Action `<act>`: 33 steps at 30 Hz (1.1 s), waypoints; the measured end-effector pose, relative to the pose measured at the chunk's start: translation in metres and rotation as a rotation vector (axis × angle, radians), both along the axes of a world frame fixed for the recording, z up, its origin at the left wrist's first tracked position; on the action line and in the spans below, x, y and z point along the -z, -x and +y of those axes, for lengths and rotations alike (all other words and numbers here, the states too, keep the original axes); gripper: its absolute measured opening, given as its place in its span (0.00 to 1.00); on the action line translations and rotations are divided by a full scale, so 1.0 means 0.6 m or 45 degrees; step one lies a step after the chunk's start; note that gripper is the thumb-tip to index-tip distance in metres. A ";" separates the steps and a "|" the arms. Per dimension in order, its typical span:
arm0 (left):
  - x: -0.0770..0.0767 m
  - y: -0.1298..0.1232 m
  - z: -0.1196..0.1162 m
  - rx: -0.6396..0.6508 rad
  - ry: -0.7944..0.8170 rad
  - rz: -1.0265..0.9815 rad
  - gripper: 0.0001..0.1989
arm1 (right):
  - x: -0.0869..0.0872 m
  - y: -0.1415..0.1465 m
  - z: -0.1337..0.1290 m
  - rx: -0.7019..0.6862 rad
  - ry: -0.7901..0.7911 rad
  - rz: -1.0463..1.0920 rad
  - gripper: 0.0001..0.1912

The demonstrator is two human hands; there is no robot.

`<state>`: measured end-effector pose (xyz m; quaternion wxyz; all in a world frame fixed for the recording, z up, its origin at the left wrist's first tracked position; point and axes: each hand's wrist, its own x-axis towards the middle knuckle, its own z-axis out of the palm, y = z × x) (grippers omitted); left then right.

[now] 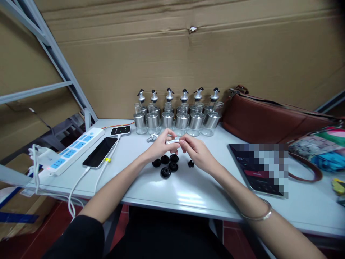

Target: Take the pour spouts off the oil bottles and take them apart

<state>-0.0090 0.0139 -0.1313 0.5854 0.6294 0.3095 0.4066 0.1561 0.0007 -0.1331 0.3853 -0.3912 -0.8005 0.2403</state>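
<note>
My left hand (pixel 161 145) is closed around a silver pour spout (pixel 172 141). At the spout's right end, my right hand (pixel 198 151) pinches with thumb and fingertips; any small part between them is hidden. More silver spouts (pixel 152 137) lie just left of my left hand, partly covered by it. Below the hands, several round black stoppers (pixel 165 172) rest on the table. A few tiny black pieces (pixel 191 164) sit under my right hand. Behind stand glass bottles with metal bands (pixel 182 120), their necks open, and a back row fitted with spouts (pixel 184 94).
On the left of the white table (pixel 151 194) are a power strip (pixel 75 149), a phone (pixel 101 153) with cables and a small device (pixel 120 130). To the right lie a tablet (pixel 250 169), partly pixelated, and a brown bag (pixel 269 118). Cardboard (pixel 161 54) rises behind.
</note>
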 end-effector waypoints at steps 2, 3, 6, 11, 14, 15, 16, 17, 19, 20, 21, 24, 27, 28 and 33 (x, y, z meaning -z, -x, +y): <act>-0.002 0.002 0.002 0.079 0.124 -0.132 0.14 | 0.000 -0.001 0.000 0.035 -0.167 -0.138 0.13; -0.003 0.002 0.003 0.111 0.189 -0.187 0.12 | 0.001 -0.001 0.001 0.050 -0.251 -0.216 0.12; -0.004 0.001 0.005 0.138 0.296 -0.230 0.10 | 0.002 -0.005 0.003 0.078 -0.451 -0.400 0.13; 0.002 -0.007 0.002 0.009 -0.050 -0.141 0.11 | 0.003 -0.004 0.004 0.085 -0.274 -0.178 0.15; 0.010 -0.009 -0.003 -0.112 -0.381 0.075 0.10 | 0.005 -0.002 0.006 0.029 0.040 0.109 0.19; 0.012 -0.009 -0.005 -0.132 -0.477 0.159 0.09 | 0.006 -0.001 0.006 -0.010 0.140 0.192 0.21; 0.014 -0.008 -0.005 -0.148 -0.574 0.242 0.08 | 0.006 -0.002 0.007 -0.064 0.257 0.269 0.22; 0.016 -0.007 -0.006 -0.165 -0.673 0.321 0.07 | 0.006 -0.002 0.008 -0.130 0.402 0.341 0.22; 0.019 -0.004 -0.005 -0.213 -0.854 0.470 0.07 | 0.003 -0.002 0.008 -0.260 0.733 0.485 0.21; 0.019 -0.003 -0.004 -0.243 -0.924 0.530 0.07 | 0.001 -0.001 0.007 -0.307 0.879 0.557 0.20; 0.019 -0.003 -0.003 -0.275 -0.970 0.574 0.07 | -0.001 0.001 0.006 -0.330 0.983 0.627 0.19; 0.016 -0.005 -0.003 -0.356 -0.931 0.568 0.09 | -0.003 0.011 0.003 -0.285 0.994 0.789 0.18; 0.014 -0.011 -0.006 -0.412 -0.814 0.507 0.08 | 0.004 0.023 0.004 -0.211 0.838 0.783 0.19; 0.015 -0.014 -0.007 -0.430 -0.803 0.499 0.08 | 0.008 0.026 0.005 -0.186 0.779 0.749 0.19; 0.016 -0.022 -0.008 -0.460 -0.673 0.337 0.09 | 0.015 0.022 0.006 0.046 0.394 0.449 0.24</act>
